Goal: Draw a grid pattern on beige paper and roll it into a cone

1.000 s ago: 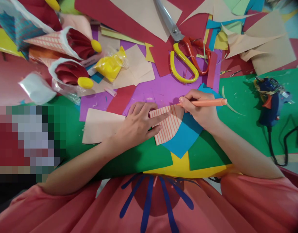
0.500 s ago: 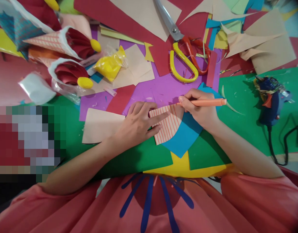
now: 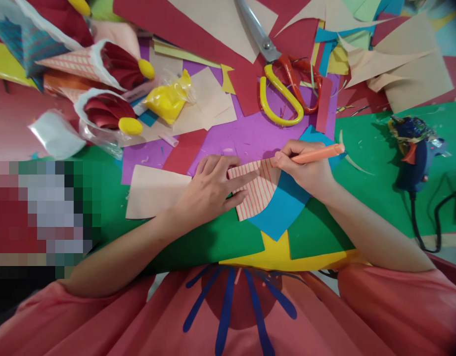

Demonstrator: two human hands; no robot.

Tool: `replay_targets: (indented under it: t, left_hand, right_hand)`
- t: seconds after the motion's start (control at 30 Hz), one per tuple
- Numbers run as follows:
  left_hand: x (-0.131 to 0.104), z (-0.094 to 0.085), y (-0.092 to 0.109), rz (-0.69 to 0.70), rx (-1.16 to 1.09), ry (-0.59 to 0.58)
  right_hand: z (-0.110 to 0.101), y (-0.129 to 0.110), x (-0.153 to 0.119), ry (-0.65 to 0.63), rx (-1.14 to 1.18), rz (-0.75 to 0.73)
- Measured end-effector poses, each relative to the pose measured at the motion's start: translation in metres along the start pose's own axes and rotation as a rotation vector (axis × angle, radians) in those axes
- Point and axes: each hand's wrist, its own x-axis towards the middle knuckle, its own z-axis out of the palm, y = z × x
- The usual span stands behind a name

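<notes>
A cream paper piece with orange stripes and a curved right edge lies in front of me, partly over a blue sheet. My left hand is flat with fingers spread, pressing on the striped piece's left side. Under that wrist is a plain cream piece. An orange marker is pinched in my right hand, its back end pointing right and slightly up. The marker's tip is hidden by my fingers at the striped piece's upper right edge.
Large scissors with yellow and red handles lie beyond my hands. Paper cones and a yellow wrapped packet are at upper left. A blue glue gun with a cord lies right. Cream paper scraps sit at upper right.
The marker has tilted, its back end now higher, and my right hand has shifted slightly at the paper's upper edge. My left hand stays in place.
</notes>
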Motion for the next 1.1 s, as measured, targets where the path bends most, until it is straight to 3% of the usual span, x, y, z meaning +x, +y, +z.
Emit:
replay_targets:
  t: [0.13,0.3,0.57,0.93,1.1]
  left_hand:
    - [0.0002,-0.0003,0.0005,0.006,0.001,0.005]
    - [0.0000,-0.0013,0.0003,-0.048,-0.002,0.002]
    - [0.0007,-0.0019,0.0007,-0.038,0.028,0.012]
    - [0.0002,-0.0015,0.0005,-0.039,0.025,0.010]
    - [0.0006,-0.0023,0.0005,-0.044,0.015,0.004]
  right_hand:
    - [-0.0010,0.0014,-0.0006,-0.007,0.066,0.025]
    - [-0.0007,0.0038,-0.0035,0.097,0.103,-0.005]
    - [0.0007,0.0034,-0.0015,0.034,0.015,-0.050]
    - [0.0001,0.0016,-0.0002,-0.048,0.060,-0.040]
    - [-0.0006,0.0000,0.0002,0.003,0.070,-0.021]
